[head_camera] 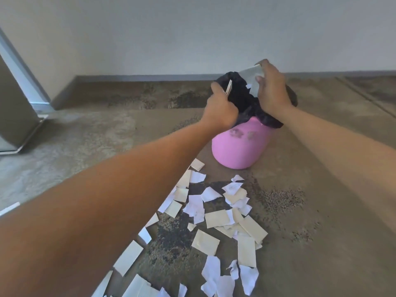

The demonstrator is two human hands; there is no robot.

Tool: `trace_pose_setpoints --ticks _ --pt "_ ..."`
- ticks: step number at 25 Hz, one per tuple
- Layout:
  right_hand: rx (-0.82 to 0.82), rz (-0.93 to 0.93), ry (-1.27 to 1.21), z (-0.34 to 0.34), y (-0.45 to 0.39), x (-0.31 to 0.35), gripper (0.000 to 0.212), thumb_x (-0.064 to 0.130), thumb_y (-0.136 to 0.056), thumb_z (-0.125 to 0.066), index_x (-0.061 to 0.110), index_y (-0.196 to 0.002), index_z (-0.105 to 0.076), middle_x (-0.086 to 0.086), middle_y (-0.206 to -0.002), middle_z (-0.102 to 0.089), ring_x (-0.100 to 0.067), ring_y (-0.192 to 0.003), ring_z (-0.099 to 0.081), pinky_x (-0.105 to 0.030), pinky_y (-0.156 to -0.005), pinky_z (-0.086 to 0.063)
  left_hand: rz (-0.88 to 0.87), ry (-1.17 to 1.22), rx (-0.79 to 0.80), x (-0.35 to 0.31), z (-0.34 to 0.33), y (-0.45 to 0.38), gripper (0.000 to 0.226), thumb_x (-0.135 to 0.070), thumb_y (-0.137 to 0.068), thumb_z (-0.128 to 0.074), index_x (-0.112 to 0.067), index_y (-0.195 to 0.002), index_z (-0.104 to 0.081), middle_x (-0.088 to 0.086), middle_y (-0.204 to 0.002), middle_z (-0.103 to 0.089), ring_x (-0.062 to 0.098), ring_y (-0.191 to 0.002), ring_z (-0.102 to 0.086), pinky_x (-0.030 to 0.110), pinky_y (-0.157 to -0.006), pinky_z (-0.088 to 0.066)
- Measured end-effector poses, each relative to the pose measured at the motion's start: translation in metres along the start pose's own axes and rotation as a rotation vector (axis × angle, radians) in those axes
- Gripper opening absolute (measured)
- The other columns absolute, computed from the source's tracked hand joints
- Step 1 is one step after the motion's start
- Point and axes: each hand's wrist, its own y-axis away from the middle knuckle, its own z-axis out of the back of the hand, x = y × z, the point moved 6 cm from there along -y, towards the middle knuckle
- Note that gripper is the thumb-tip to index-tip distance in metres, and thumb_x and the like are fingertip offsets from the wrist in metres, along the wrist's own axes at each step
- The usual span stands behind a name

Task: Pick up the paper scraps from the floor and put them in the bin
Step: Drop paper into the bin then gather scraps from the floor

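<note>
A pink bin (237, 146) lined with a black bag (242, 97) stands on the floor ahead of me. Both my hands are over its mouth. My left hand (220, 106) grips a thin stack of cream paper scraps (228, 87), seen edge-on. My right hand (272, 86) pinches white paper scraps (251, 79) above the bag's opening. Several white and cream paper scraps (216, 213) lie scattered on the floor in front of the bin, spreading toward me and partly hidden under my left forearm.
The floor (321, 168) is brown mottled carpet. A white wall with a grey skirting board (139, 78) runs behind the bin. A grey panel on a metal base (15, 116) stands at the left. One loose scrap (9, 207) lies at the far left.
</note>
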Motion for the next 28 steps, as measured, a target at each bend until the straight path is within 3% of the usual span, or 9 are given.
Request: trace_pose_setpoints --ticks 3,6,10,14,17,20,23,25,28 --pt "0.173 -0.093 0.029 -0.006 -0.009 -0.011 0.028 0.003 -0.093 -0.057 0.003 -0.121 -0.051 -0.017 -0.114 -0.061 -0.024 -0.100 -0.055 -0.021 -0.081 -0.037 0.015 -0.053 0.005 -0.027 -0.013 -0.038 0.041 0.000 -0.090 -0.045 -0.001 -0.128 -0.028 0.020 -0.116 -0.053 0.031 -0.099 -0.056 0.034 -0.076 -0.043" --pt "0.254 -0.153 0.053 -0.002 0.000 -0.027 0.039 0.005 -0.088 -0.068 0.005 -0.123 -0.050 -0.012 -0.115 -0.064 -0.024 -0.105 -0.058 -0.024 -0.088 -0.040 0.035 -0.067 0.032 -0.038 -0.021 -0.060 0.064 -0.009 -0.090 -0.059 -0.005 -0.142 -0.022 0.016 -0.137 -0.040 0.029 -0.123 -0.047 0.030 -0.092 -0.042" --pt "0.199 -0.161 0.035 0.010 0.025 -0.039 0.036 0.003 -0.089 -0.065 0.011 -0.121 -0.055 -0.007 -0.113 -0.065 -0.025 -0.108 -0.060 -0.026 -0.092 -0.043 0.014 -0.100 0.006 -0.022 -0.020 -0.065 0.057 -0.009 -0.088 -0.063 -0.008 -0.139 -0.036 0.012 -0.133 -0.048 0.027 -0.116 -0.055 0.028 -0.087 -0.051" --pt "0.187 -0.146 0.028 0.018 0.049 -0.043 0.045 0.028 -0.083 -0.076 0.018 -0.121 -0.056 0.002 -0.113 -0.068 -0.019 -0.112 -0.059 -0.046 -0.102 -0.043 -0.081 -0.146 -0.077 0.005 -0.021 -0.045 0.035 -0.010 -0.085 -0.063 -0.010 -0.120 -0.063 0.008 -0.127 -0.058 0.020 -0.112 -0.057 0.020 -0.087 -0.046" --pt "0.191 -0.104 0.013 0.027 0.066 -0.047 0.060 0.047 -0.073 -0.080 0.025 -0.123 -0.054 0.010 -0.116 -0.066 -0.014 -0.117 -0.056 -0.051 -0.107 -0.038 -0.126 -0.194 -0.112 0.024 -0.021 -0.027 0.031 -0.008 -0.082 -0.058 -0.011 -0.112 -0.064 0.009 -0.126 -0.052 0.020 -0.109 -0.055 0.019 -0.085 -0.041" --pt "0.139 0.048 0.068 0.029 0.091 -0.046 0.063 0.057 -0.069 -0.077 0.031 -0.121 -0.053 0.013 -0.121 -0.057 -0.015 -0.120 -0.048 -0.045 -0.106 -0.034 -0.086 -0.226 -0.107 0.058 -0.031 -0.001 0.035 -0.009 -0.082 -0.056 -0.009 -0.117 -0.058 0.010 -0.128 -0.046 0.023 -0.115 -0.050 0.023 -0.092 -0.039" --pt "0.009 0.234 0.103 0.018 0.128 -0.039 0.045 0.044 -0.076 -0.074 0.026 -0.113 -0.056 0.008 -0.116 -0.055 -0.015 -0.111 -0.047 -0.029 -0.096 -0.031 0.015 -0.278 -0.030 0.104 -0.055 0.036 0.046 -0.015 -0.084 -0.060 -0.006 -0.128 -0.050 0.013 -0.131 -0.043 0.030 -0.120 -0.045 0.036 -0.099 -0.041" --pt "0.094 0.328 0.090 -0.009 0.159 -0.037 0.036 0.037 -0.080 -0.070 0.022 -0.111 -0.057 0.008 -0.111 -0.055 -0.015 -0.106 -0.048 -0.026 -0.095 -0.034 0.094 -0.381 0.084 0.138 -0.079 0.066 0.054 -0.017 -0.083 -0.062 -0.005 -0.133 -0.043 0.015 -0.132 -0.040 0.035 -0.121 -0.042 0.044 -0.098 -0.041" --pt "0.495 0.253 0.064 -0.070 0.204 -0.050 0.041 0.035 -0.082 -0.069 0.022 -0.118 -0.054 0.008 -0.115 -0.053 -0.014 -0.109 -0.047 -0.037 -0.099 -0.042 0.188 -0.527 0.290 0.182 -0.114 0.112 0.072 -0.033 -0.078 -0.070 -0.010 -0.137 -0.035 0.010 -0.139 -0.034 0.037 -0.130 -0.034 0.049 -0.098 -0.037"
